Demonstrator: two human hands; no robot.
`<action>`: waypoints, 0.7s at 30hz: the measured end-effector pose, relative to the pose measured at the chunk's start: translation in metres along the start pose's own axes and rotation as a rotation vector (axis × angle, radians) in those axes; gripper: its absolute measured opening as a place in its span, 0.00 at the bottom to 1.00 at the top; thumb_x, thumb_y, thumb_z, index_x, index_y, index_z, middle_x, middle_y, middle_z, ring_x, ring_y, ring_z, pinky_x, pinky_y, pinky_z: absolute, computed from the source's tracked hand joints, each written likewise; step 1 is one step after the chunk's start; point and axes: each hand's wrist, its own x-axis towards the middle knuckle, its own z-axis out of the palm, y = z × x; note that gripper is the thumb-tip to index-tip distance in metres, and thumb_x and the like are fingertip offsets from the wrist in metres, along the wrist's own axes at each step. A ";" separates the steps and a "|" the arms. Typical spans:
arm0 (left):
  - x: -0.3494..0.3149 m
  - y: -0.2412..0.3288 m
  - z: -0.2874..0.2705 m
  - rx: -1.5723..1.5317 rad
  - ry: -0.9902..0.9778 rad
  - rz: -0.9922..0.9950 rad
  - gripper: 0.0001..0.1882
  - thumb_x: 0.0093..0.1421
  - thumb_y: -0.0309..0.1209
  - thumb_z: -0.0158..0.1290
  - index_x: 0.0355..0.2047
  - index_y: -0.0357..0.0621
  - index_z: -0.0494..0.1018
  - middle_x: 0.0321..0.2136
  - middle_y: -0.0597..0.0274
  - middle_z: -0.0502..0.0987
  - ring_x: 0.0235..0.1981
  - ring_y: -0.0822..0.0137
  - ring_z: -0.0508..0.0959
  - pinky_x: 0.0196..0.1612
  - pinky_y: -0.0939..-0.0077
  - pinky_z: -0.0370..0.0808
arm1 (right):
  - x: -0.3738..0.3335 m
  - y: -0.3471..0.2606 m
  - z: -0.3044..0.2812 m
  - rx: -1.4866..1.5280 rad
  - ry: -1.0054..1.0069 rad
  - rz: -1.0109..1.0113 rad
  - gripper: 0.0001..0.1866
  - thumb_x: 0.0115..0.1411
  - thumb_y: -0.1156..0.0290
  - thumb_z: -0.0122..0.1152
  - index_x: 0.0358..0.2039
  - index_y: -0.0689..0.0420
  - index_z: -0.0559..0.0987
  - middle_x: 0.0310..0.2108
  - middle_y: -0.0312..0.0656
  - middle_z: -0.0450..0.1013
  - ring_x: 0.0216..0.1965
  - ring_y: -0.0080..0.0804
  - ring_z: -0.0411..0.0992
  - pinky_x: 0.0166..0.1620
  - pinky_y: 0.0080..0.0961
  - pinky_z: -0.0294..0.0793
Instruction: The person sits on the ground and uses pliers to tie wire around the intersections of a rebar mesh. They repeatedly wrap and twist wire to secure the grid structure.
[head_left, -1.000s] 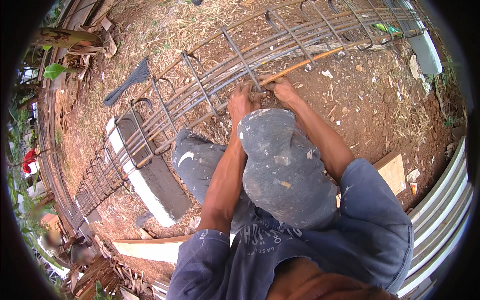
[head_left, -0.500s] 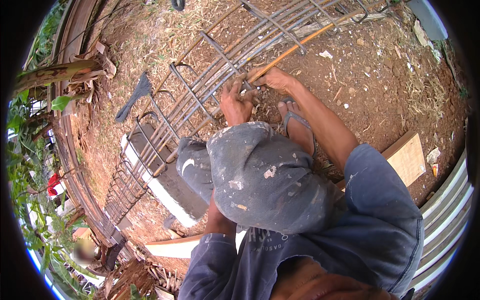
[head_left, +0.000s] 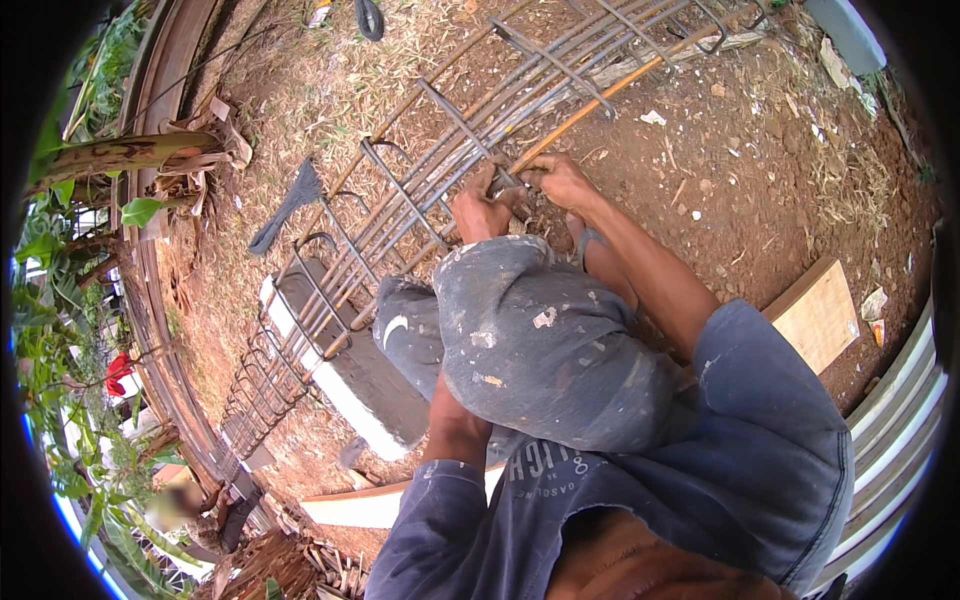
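The cage (head_left: 458, 119) lies over a block (head_left: 362, 408). Many hoops (head_left: 405, 193) already go around its bars (head_left: 570, 128); I can't tell if the part by the hands is done. The left hand (head_left: 482, 212) and right hand (head_left: 560, 182) have bent fingers at the cage's near side; what they hold is hidden. A knee (head_left: 500, 290) crowds the cage; wire (head_left: 290, 203) lies past it.

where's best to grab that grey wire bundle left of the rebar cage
Probably around the narrow lower-left end of the grey wire bundle, coming from above: it lies flat, gathered there, while its upper-right end fans out beside the rebar cage.
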 end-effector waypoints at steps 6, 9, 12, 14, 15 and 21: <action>-0.002 0.005 0.004 0.024 0.065 0.080 0.26 0.40 0.31 0.69 0.44 0.45 0.79 0.37 0.50 0.81 0.37 0.56 0.82 0.41 0.67 0.76 | -0.004 -0.006 0.003 0.138 -0.030 0.046 0.12 0.57 0.72 0.59 0.41 0.58 0.81 0.36 0.38 0.78 0.31 0.24 0.73 0.34 0.23 0.72; 0.000 -0.009 0.008 0.048 0.101 0.188 0.26 0.41 0.31 0.69 0.44 0.48 0.79 0.38 0.50 0.81 0.37 0.54 0.81 0.41 0.66 0.76 | -0.006 -0.009 0.005 0.341 -0.067 0.129 0.12 0.58 0.73 0.58 0.42 0.60 0.80 0.34 0.37 0.77 0.27 0.20 0.71 0.28 0.19 0.69; 0.000 -0.002 0.007 0.012 0.066 0.168 0.23 0.42 0.30 0.68 0.43 0.50 0.80 0.38 0.51 0.81 0.37 0.53 0.81 0.41 0.66 0.77 | -0.005 -0.003 -0.006 0.629 -0.193 0.146 0.13 0.57 0.73 0.61 0.42 0.63 0.79 0.31 0.37 0.77 0.26 0.20 0.70 0.25 0.17 0.66; 0.000 -0.015 0.011 0.034 0.056 0.217 0.20 0.44 0.28 0.66 0.42 0.50 0.81 0.39 0.51 0.80 0.37 0.53 0.81 0.41 0.66 0.77 | -0.014 -0.017 -0.015 0.792 -0.298 0.152 0.15 0.54 0.72 0.64 0.40 0.66 0.79 0.28 0.39 0.76 0.25 0.22 0.69 0.23 0.18 0.63; 0.000 -0.021 0.012 0.045 0.051 0.241 0.19 0.45 0.27 0.65 0.41 0.50 0.81 0.39 0.51 0.80 0.37 0.53 0.81 0.41 0.66 0.77 | -0.012 -0.016 -0.014 0.675 -0.300 0.107 0.16 0.53 0.72 0.66 0.41 0.67 0.78 0.28 0.40 0.76 0.25 0.22 0.70 0.24 0.18 0.65; 0.006 -0.013 -0.008 0.068 -0.084 0.280 0.16 0.48 0.21 0.59 0.39 0.47 0.81 0.37 0.50 0.80 0.39 0.50 0.80 0.43 0.63 0.76 | -0.009 -0.011 0.000 0.251 -0.112 -0.007 0.22 0.45 0.69 0.75 0.39 0.65 0.78 0.31 0.44 0.77 0.30 0.26 0.74 0.29 0.23 0.72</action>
